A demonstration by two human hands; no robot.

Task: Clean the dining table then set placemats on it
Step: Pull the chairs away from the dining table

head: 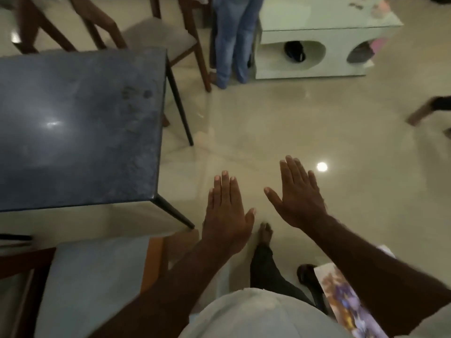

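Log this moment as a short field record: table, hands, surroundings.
table: dining table, dark glossy top, smudges near its right edge
hands: left hand and right hand flat, fingers straight, holding nothing, over the floor right of the table
nearby: cushioned chair at the table's near side; person in jeans beyond

Nothing legible: no text, label, brand or number can be read. The colourful printed sheet [346, 301], near the right forearm behind the right hand [301, 198], shows only a blurred purple pattern without letters.
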